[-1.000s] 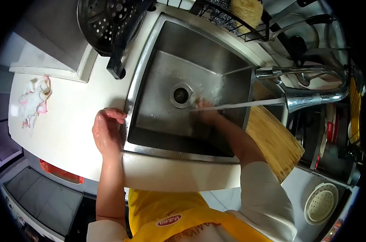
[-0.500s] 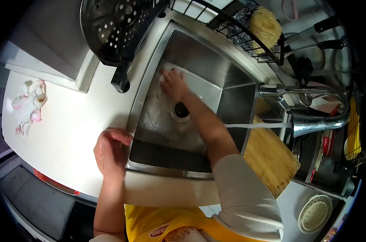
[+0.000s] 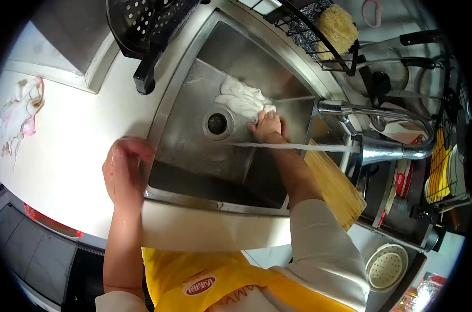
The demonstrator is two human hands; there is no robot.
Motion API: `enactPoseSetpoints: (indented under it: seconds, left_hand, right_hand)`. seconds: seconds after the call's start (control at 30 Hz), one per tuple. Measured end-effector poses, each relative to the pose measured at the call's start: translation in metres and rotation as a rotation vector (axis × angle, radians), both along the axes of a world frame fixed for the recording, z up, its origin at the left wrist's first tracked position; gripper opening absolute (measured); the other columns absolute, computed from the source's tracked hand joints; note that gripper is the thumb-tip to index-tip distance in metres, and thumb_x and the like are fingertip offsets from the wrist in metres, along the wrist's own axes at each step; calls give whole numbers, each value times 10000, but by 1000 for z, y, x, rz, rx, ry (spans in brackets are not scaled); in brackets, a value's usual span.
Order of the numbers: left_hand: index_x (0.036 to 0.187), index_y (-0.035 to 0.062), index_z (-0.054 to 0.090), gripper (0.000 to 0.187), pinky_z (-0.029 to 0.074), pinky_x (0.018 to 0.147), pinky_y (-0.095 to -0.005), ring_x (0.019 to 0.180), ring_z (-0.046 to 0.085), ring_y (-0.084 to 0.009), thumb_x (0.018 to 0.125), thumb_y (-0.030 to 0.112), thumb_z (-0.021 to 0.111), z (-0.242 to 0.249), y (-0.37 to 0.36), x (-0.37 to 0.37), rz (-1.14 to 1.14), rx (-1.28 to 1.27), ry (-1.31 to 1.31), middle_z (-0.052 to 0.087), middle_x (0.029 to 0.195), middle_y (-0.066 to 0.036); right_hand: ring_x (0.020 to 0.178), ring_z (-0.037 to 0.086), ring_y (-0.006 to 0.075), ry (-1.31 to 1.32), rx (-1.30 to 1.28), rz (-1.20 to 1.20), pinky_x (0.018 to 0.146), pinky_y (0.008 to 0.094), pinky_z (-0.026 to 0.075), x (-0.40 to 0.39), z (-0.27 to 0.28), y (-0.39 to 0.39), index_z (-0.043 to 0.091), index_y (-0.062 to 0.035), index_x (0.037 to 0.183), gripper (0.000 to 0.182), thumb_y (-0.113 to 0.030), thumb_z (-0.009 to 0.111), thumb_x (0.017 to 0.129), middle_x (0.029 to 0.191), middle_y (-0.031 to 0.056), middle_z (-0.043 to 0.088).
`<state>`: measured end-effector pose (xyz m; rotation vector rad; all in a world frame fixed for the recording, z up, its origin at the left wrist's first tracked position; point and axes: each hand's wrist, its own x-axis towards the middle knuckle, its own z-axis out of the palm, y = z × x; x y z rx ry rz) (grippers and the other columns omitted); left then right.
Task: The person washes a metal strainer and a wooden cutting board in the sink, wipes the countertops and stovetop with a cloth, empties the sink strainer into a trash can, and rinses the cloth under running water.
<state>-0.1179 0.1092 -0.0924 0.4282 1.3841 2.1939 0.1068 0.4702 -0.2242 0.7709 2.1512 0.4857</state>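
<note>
A wet, crumpled white cloth (image 3: 242,98) lies on the sink floor toward its far right wall. My right hand (image 3: 268,126) is at the cloth's near right end, fingers closed on its edge. Water from the faucet (image 3: 384,151) runs in a stream across my right wrist, into the steel sink (image 3: 194,161). The round drain (image 3: 217,124) lies left of that hand. My left hand (image 3: 124,169), wet and loosely curled with a gap between thumb and fingers, hovers by the sink's left rim and holds nothing.
A black perforated pan (image 3: 142,26) stands at the upper left. A patterned rag (image 3: 22,112) lies on the white counter (image 3: 69,166). Right of the sink are a wooden cutting board (image 3: 337,190) and hanging utensils. A black wire rack (image 3: 345,65) holds a yellow sponge (image 3: 337,31).
My right hand has moved from the sink's left side to its right side, and the white cloth is now plainly visible there. My left hand remains beside the rim. The view has shifted slightly.
</note>
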Motion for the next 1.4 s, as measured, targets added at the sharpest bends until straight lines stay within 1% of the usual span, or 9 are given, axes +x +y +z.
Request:
enactPoseSetpoints:
  seconds: [0.17, 0.53, 0.67, 0.83, 0.97, 1.03, 1.17, 1.27, 1.4]
  left_hand:
    - [895, -38, 564, 455, 423, 705, -279, 776, 520, -162, 1046, 318, 326, 2, -1, -2, 16, -48, 7, 602, 880, -127]
    - [850, 2, 610, 444, 410, 740, -278, 763, 494, -137, 1032, 304, 340, 14, 6, -2, 26, -206, 69, 606, 828, -53]
    - [832, -1, 611, 459, 408, 701, -279, 718, 482, -130, 1028, 336, 368, 13, 11, 0, 39, -253, 176, 584, 768, -48]
    - [874, 20, 618, 337, 398, 646, -252, 712, 483, -96, 1015, 276, 452, 13, 39, 22, 130, -391, 292, 601, 783, -26]
    - [1087, 54, 626, 314, 451, 833, -325, 941, 567, -192, 1011, 291, 435, -53, 124, 87, -196, -548, 232, 638, 1019, -76]
    - [1204, 68, 582, 383, 443, 927, -388, 1095, 552, -257, 982, 355, 458, -60, 164, 128, -420, -552, -345, 606, 1177, -112]
    - [1168, 76, 577, 404, 497, 855, -448, 977, 601, -288, 951, 411, 524, -45, 205, 166, -562, -304, -1130, 611, 1099, -114]
    - [1128, 82, 583, 376, 531, 774, -440, 886, 626, -280, 933, 403, 564, -118, 216, 168, -743, -183, -1125, 633, 1025, -88]
    - [1134, 84, 581, 371, 523, 830, -422, 924, 621, -265, 946, 400, 533, -103, 208, 191, -696, 43, -1059, 629, 1057, -83]
  right_hand:
    - [1200, 479, 331, 114, -264, 30, 994, 499, 336, 41, 28, -75, 553, -54, 1257, 562, -505, 417, 950, 1299, 178, 535]
    - [1304, 432, 257, -325, -316, 284, 1072, 622, 233, 45, 155, -95, 567, -123, 1271, 467, -435, 413, 960, 1339, 78, 524]
    - [1241, 481, 223, 79, 246, 226, 1068, 549, 268, 33, 147, -9, 572, -99, 1223, 359, -277, 418, 952, 1300, 41, 550]
    - [1090, 604, 227, 17, -4, 13, 933, 401, 400, 49, 121, -51, 604, -127, 1191, 360, -313, 545, 889, 1112, 72, 661]
    - [841, 611, 356, 1096, -407, -648, 734, 396, 490, 64, 100, -105, 582, -23, 955, 397, -266, 778, 710, 910, 179, 630]
    - [776, 590, 299, 1364, -514, -1017, 724, 367, 482, 58, 87, -112, 546, -13, 910, 366, -207, 780, 706, 870, 168, 588]
    - [770, 553, 199, 1642, -426, -684, 692, 318, 463, 43, 139, -166, 518, -17, 870, 273, -137, 717, 727, 871, 115, 547]
    - [797, 552, 205, 1698, -446, -448, 705, 316, 464, 49, 163, -201, 511, -27, 869, 227, -104, 679, 737, 876, 113, 543]
    - [864, 569, 313, 1724, -407, -297, 757, 383, 465, 26, 132, -187, 542, -21, 929, 253, -124, 688, 749, 917, 176, 560]
